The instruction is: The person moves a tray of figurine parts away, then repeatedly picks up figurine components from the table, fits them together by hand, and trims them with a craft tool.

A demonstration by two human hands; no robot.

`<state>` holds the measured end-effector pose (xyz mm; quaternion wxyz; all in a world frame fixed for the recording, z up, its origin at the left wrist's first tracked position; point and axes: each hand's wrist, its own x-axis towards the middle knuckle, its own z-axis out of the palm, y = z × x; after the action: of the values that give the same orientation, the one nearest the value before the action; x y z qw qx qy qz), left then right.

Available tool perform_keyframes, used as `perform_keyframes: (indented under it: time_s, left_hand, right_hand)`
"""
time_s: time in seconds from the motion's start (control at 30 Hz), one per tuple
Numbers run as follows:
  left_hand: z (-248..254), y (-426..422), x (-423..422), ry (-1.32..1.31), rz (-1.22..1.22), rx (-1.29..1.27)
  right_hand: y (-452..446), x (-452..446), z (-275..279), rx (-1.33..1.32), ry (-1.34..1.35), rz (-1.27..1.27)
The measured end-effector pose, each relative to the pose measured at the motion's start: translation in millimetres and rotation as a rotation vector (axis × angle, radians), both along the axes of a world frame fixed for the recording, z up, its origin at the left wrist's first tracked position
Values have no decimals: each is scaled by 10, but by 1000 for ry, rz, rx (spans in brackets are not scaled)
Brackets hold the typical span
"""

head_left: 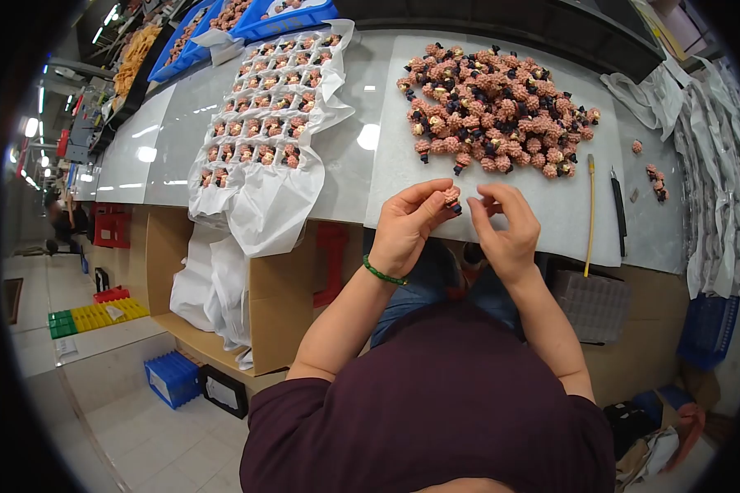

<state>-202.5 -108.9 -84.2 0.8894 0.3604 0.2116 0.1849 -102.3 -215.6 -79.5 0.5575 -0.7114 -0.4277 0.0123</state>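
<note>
My left hand (404, 223) pinches a small figurine (451, 198) with a bumpy pink top and a dark lower part, between thumb and fingers. Just right of it, my right hand (508, 230) is raised with thumb and fingers curved apart, and I see nothing between them. Both hands are at the front edge of the work table. Beyond them lies a large heap of similar pink and dark figurines (501, 111) on a white sheet (395, 156). A green bead bracelet (384, 274) circles my left wrist.
Left of the heap, a compartment tray (263, 107) lined with white paper holds figurines in rows. A yellow stick (590, 214) and a black pen-like tool (618, 214) lie to the right. Blue bins (284, 23) stand at the back left; an open cardboard box (284, 312) sits below.
</note>
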Motion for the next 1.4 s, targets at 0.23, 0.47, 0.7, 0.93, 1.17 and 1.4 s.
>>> perform_keyframes:
  time_s: [0.23,0.47,0.7,0.93,1.17,1.4]
  left_hand:
    - [76,138,-65,-50,15,-75]
    - [25,169,-40,53,1,114]
    - [-4,47,146,30,-109,22]
    - [-54,1,224,45,-111,103]
    - [-34,-70,286,45,-88,69]
    - [-52,-92,329,67,-113,42]
  right_hand:
    - [331,169,-61,-183,-406,-63]
    - [243,167,-118,-197,-268,-75]
    - [11,-47,37,-5,-43,-22]
    - [-119,44,39,-21,-62,-40]
    - [-576,376,122,-111,-156,-302]
    - [-1180,1021,49,-356,-440,-656]
